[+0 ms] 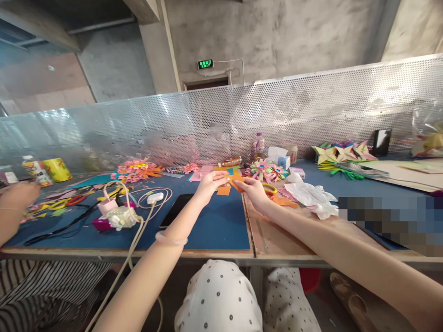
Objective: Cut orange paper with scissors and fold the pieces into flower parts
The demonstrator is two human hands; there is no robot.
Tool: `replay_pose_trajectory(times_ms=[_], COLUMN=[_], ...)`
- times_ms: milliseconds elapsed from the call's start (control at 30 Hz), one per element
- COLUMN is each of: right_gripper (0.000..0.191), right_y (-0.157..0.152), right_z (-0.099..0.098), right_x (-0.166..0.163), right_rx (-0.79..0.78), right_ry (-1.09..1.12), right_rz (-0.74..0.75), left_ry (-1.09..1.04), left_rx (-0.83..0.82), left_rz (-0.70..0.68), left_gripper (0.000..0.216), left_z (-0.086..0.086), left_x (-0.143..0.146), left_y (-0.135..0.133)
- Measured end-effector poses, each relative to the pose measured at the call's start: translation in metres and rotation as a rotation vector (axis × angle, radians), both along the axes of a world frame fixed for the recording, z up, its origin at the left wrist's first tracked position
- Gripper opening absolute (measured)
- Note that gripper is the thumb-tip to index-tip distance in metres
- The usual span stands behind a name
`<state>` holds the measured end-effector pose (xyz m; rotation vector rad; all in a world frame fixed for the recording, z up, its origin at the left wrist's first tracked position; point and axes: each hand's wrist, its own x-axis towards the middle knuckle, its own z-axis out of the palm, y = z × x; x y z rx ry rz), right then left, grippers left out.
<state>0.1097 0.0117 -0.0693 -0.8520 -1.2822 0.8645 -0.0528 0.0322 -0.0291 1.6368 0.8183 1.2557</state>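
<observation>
Right now, my right grip [255, 191] pinches a piece of orange paper [236, 181] over the middle of the worktop [221, 228]. My left grip [209, 184] is curved at the paper's left side — whether it pinches the edge too, I cannot tell. A black phone [176, 211] lies to the near left, crumpled white tissue [313, 196] to the right — and paper flowers [262, 170] sit at the far right.

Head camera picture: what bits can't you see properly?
All in the head view:
Orange paper: partly covered by the right hand.
Black device: right side hidden by the left forearm.
Neighbour's arm: cut off by the left edge.
Purple-capped bottle: print too small.
</observation>
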Motion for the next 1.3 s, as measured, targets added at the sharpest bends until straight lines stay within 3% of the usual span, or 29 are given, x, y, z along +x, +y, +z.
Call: replay_pose_trajectory(times_ms=[500, 667, 1067, 1300], right_gripper=[0.037, 0.034, 0.032, 0.038], right_y=[0.000, 0.002, 0.004, 0.004], right_z=[-0.001, -0.002, -0.002, -0.002], right_x=[0.000, 0.001, 0.003, 0.002], right_rx=[-0.010, -0.009, -0.012, -0.036], right_ry=[0.059, 0.077, 0.068, 0.044], right_rz=[0.039, 0.082, 0.091, 0.057], left_ry=[-0.137, -0.120, -0.091, -0.113], left_rx=[-0.102, -0.186, -0.195, -0.370], left_rz=[-0.032, -0.050, -0.057, -0.114], left_gripper=[0.026, 0.024, 0.025, 0.020], left_z=[0.000, 0.001, -0.004, -0.007], left_x=[0.001, -0.001, -0.004, -0.009], left_y=[-0.001, -0.002, 0.011, 0.020])
